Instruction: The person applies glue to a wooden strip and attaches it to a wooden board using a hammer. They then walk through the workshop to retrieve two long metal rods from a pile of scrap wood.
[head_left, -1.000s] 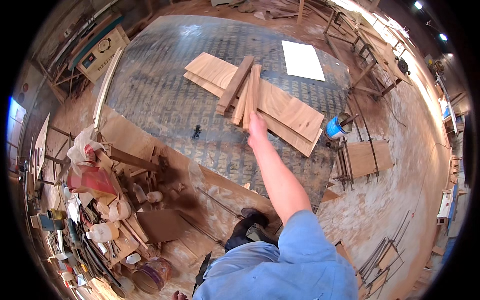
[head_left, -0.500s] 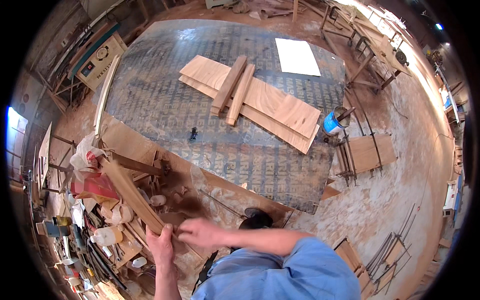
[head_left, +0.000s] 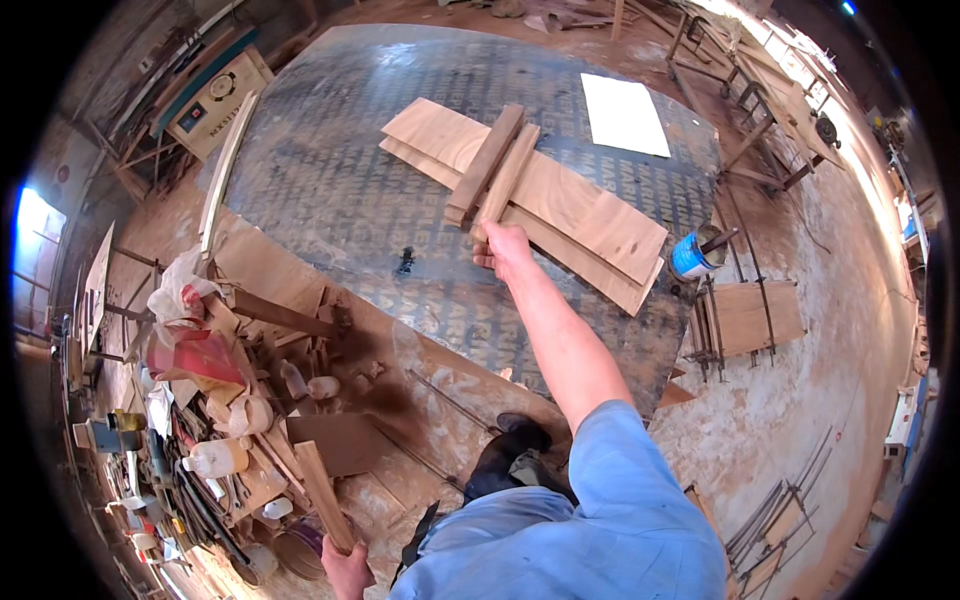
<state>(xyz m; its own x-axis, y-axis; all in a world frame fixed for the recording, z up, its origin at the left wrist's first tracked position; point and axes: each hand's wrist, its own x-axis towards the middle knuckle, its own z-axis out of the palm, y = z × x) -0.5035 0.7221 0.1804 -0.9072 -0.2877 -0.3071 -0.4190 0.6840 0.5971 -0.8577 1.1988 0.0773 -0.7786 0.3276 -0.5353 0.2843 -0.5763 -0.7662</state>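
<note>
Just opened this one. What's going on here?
A person is handling wooden pieces at a dark worktop. The left hand grips a wooden strip down off the worktop's near side. The right hand is at the near end of a lighter strip; whether it grips it is hard to tell. That strip lies beside a darker bar, both across two overlapping boards. A white sheet lies beyond the boards.
</note>
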